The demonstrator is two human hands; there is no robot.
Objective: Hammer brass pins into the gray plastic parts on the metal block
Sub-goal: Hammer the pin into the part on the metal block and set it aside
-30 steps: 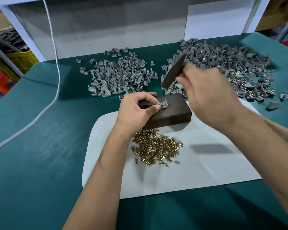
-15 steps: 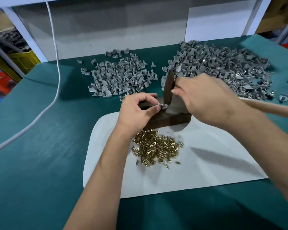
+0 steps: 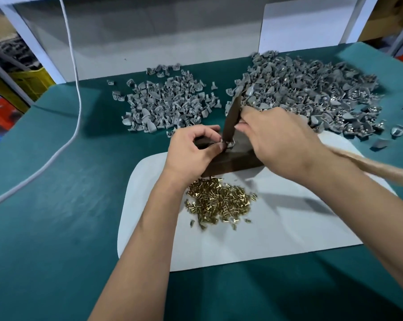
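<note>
A dark metal block [image 3: 233,162] lies at the far edge of a white mat [image 3: 277,230]. On its top sits a small gray plastic part [image 3: 229,143], pinched by the thumb and forefinger of my left hand [image 3: 192,150]. My right hand [image 3: 281,142] grips a hammer close to its dark head [image 3: 231,119], which stands nearly upright with its lower end down on the part. The wooden handle [image 3: 372,166] runs out to the right, blurred. A heap of brass pins [image 3: 219,201] lies on the mat just in front of the block.
Two heaps of gray parts lie on the green table: a smaller left heap [image 3: 165,103] and a larger right heap [image 3: 311,93] with metal glinting in it. A white cable [image 3: 76,93] hangs down at the left. A white wall panel closes the table's back.
The hammer head has swung down from above the right heap onto the part on the block, and my right hand came down with it. My left hand has kept its pinch.
</note>
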